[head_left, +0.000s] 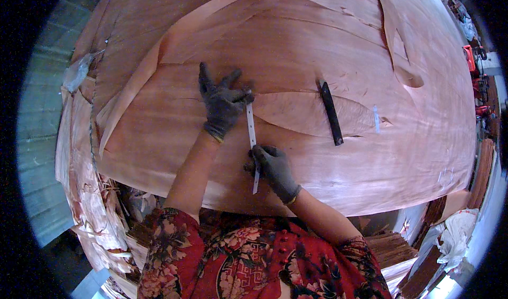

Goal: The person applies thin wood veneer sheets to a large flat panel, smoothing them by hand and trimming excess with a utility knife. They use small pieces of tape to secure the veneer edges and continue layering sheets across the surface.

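Note:
My left hand [221,102], in a dark grey glove, has its thumb at the top end of a narrow white perforated strip [251,121] and seems to grip it there, other fingers spread. Lower down, my gloved right hand [272,169] pinches the same strip, whose tail hangs below that hand. Both are over a large pinkish wood veneer sheet [296,172] with a split oval piece [296,111] and curled torn flaps. Right of the hands lie a flat black bar [330,111] and a short pale blue strip [377,119] on the veneer.
Torn veneer scraps [84,204] pile up at the left edge, with a clear plastic bundle [82,71] higher up. At the right are veneer stacks [484,161], red tools [469,58] and white plastic sheeting [455,230]. A corrugated panel [45,114] stands at the far left.

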### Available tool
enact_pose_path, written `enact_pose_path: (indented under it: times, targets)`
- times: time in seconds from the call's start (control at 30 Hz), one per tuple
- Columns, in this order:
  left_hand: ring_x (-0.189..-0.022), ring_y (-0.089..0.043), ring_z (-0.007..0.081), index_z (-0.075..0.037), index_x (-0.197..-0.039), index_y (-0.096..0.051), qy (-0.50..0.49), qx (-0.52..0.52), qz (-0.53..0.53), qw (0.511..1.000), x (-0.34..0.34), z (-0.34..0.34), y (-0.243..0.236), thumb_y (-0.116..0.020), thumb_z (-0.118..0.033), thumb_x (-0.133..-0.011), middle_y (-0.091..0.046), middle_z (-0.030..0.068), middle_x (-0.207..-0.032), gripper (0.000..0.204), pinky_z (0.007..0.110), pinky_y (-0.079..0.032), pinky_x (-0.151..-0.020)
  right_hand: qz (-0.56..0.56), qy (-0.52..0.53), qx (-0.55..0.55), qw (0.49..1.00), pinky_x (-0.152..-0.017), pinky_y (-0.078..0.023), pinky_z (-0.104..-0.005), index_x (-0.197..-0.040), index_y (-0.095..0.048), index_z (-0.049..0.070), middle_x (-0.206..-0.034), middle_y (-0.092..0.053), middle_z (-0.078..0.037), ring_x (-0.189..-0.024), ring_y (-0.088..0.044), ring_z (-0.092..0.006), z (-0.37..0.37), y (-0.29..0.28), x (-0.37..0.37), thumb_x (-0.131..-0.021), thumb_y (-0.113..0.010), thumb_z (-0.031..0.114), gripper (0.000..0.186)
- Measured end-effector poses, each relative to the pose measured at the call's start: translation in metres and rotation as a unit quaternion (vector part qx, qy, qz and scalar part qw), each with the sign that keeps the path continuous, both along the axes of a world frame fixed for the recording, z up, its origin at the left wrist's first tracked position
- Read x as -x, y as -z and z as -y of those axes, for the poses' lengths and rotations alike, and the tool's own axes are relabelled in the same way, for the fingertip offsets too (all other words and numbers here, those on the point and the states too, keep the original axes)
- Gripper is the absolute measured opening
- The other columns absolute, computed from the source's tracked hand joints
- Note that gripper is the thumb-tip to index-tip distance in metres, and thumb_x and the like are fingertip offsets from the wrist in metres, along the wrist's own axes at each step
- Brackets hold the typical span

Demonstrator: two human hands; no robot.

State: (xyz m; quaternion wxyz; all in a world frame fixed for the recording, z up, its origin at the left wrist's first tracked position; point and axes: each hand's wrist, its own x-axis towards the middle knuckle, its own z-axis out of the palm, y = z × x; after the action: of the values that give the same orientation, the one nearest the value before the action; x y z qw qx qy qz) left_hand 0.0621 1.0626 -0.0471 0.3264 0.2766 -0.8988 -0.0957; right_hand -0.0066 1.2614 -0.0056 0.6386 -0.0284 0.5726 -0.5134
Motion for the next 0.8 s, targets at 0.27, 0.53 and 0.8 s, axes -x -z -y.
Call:
enact_pose_path:
  times: [0.27, 0.53, 0.8]
  targets:
    - [-0.138, -0.02, 0.0444, -0.002, -0.142, -0.032, -0.054, -0.003, 0.068, 0.996, 0.021, -0.006, -0.006, -0.068, -0.031, -0.077, -0.026, 0.0222, -0.15, 0.08, 0.053, -0.016, -0.113, 0.001, 0.035, 0.006, 0.999, -0.047, -0.047, -0.0294, -0.087, -0.061, -0.001, -0.068, -0.063, -0.009, -0.056, -0.062, -0.0177, -0.001, 0.009, -0.005, -0.093, -0.055, 0.023, 0.026]
    - [-0.14, -0.013, 0.0453, 0.004, -0.144, -0.023, 0.045, 0.007, 0.186, 0.981, 0.03, -0.02, -0.009, -0.057, -0.056, -0.079, -0.019, 0.028, -0.15, 0.095, 0.055, -0.009, -0.113, -0.055, -0.089, 0.056, 0.993, -0.054, -0.055, -0.0313, -0.088, -0.062, -0.004, -0.071, -0.062, -0.012, -0.057, -0.063, -0.0197, -0.002, -0.002, 0.059, -0.088, -0.058, 0.017, 0.021]
    - [-0.14, -0.011, 0.0463, 0.003, -0.145, -0.022, 0.015, 0.016, 0.279, 0.96, 0.033, -0.015, -0.012, -0.062, -0.056, -0.075, -0.015, 0.0272, -0.151, 0.1, 0.058, -0.009, -0.112, -0.153, -0.058, 0.027, 0.986, -0.047, -0.049, -0.0285, -0.083, -0.063, -0.003, -0.065, -0.062, -0.01, -0.054, -0.064, -0.019, -0.044, -0.024, 0.111, -0.09, -0.058, 0.019, 0.023]
